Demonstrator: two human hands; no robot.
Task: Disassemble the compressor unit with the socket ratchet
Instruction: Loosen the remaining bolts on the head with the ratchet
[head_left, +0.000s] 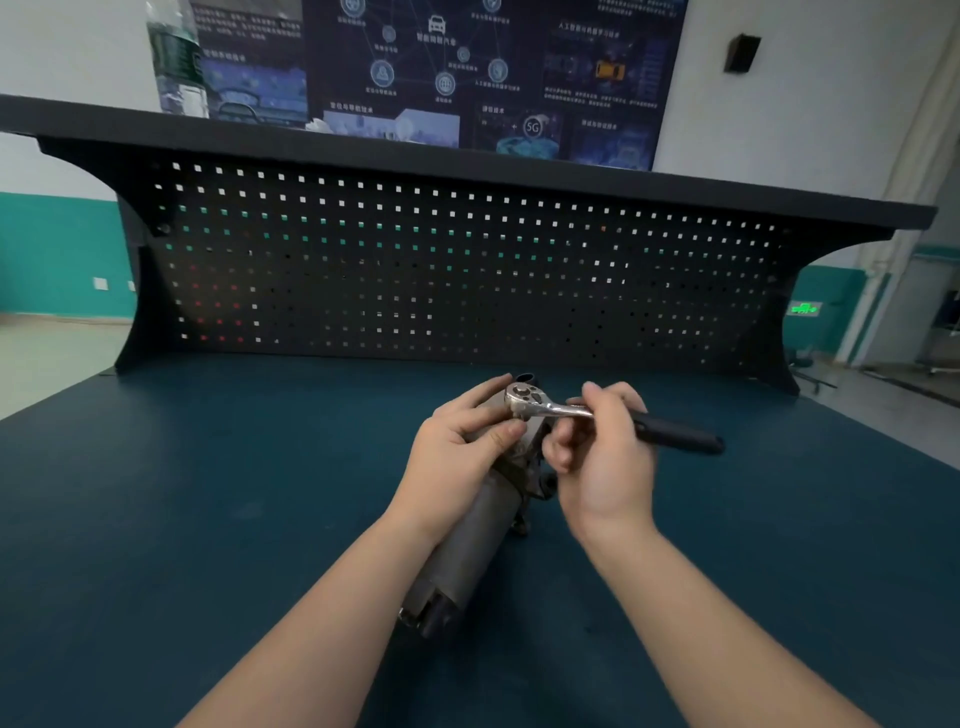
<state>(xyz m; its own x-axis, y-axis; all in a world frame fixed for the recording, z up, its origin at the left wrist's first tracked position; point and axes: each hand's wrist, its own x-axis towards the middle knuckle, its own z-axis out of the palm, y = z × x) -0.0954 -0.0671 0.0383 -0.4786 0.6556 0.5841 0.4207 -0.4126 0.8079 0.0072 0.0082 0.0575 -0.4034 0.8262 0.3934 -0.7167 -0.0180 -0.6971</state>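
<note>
Backing blue benchtop (208, 519), black pegboard (441, 270)

Dark pegboard (467, 270) backs the blue workbench (208, 493); white walls (805, 104).

A dark blue matted table (208, 493) carries a grey cylindrical metal compressor unit (467, 545), lying lengthwise near the table's middle, in front of the black perforated back panel (415, 270).

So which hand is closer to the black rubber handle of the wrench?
Right. The right hand holds the shiny metal socket ratchet by its shank, right beside the black rubber handle. The left hand grips the grey compressor unit by the ratchet's head, farther away.
</note>
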